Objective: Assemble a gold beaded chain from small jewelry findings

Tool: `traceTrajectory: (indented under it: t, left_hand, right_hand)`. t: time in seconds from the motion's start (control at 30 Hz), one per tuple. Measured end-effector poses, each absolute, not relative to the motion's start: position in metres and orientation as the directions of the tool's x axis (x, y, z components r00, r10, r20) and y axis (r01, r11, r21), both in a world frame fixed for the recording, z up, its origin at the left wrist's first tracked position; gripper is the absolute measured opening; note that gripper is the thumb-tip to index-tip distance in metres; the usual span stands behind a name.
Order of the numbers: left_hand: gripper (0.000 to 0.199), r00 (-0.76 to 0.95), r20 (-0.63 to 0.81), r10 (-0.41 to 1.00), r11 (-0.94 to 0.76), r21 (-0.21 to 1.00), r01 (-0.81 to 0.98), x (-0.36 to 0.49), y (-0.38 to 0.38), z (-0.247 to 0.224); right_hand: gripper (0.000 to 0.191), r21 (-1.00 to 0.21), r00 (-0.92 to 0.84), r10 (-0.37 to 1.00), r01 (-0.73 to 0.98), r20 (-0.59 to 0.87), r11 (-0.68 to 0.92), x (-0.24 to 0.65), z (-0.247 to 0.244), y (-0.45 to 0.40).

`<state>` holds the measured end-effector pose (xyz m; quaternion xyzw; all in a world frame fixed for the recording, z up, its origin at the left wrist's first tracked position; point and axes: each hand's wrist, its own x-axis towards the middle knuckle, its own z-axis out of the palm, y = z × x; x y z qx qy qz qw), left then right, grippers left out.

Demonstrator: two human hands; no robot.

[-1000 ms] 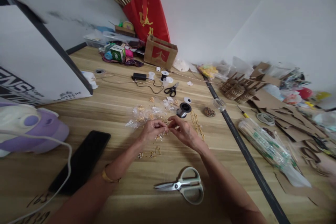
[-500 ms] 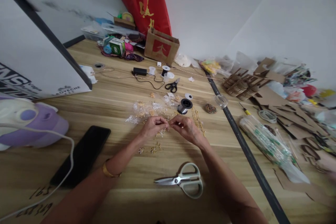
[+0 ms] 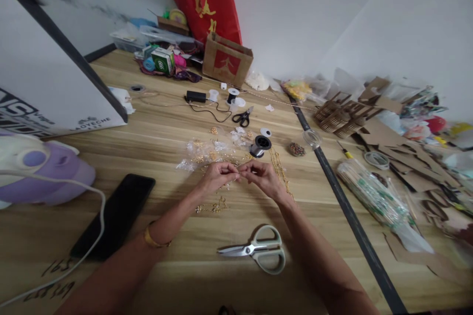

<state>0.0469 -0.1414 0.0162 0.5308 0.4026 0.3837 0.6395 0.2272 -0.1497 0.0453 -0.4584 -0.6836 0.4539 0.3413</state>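
Observation:
My left hand (image 3: 219, 177) and my right hand (image 3: 263, 177) meet fingertip to fingertip over the wooden table, both pinched closed. Whatever lies between the fingertips is too small to make out. Behind them are small plastic bags (image 3: 199, 151) with gold pieces and a spool of thin wire (image 3: 260, 145). A gold chain (image 3: 280, 170) runs beside my right hand, partly behind it. Nearer to me, below my left hand, lies a small heap of gold chain (image 3: 213, 206). The pale-handled scissors (image 3: 254, 250) rest between my forearms.
At left are a black phone (image 3: 114, 216), a purple and white device (image 3: 55, 167) and a large box (image 3: 48, 69). Black scissors (image 3: 241, 117) lie farther back. A dark strip (image 3: 340, 202) crosses the table; wrapped sticks (image 3: 373, 197) and cardboard lie right of it.
The view has shifted slightly. Both hands keep their pinch, with the right fingers a little changed in pose and the fingertips still together.

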Motion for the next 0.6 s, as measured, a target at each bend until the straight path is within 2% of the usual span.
traceTrajectory:
  t: [0.3, 0.6]
  left_hand:
    - [0.021, 0.424, -0.115, 0.898, 0.187, 0.973, -0.133, 0.047, -0.144, 0.016]
    - [0.024, 0.513, -0.103, 0.852, 0.171, 0.982, -0.086, 0.043, -0.143, 0.017]
  right_hand:
    - [0.025, -0.995, -0.279, 0.96, 0.096, 0.005, 0.033, 0.219, 0.041, -0.153]
    - [0.025, -0.999, -0.239, 0.97, 0.028, -0.039, -0.033, 0.224, 0.031, -0.15]
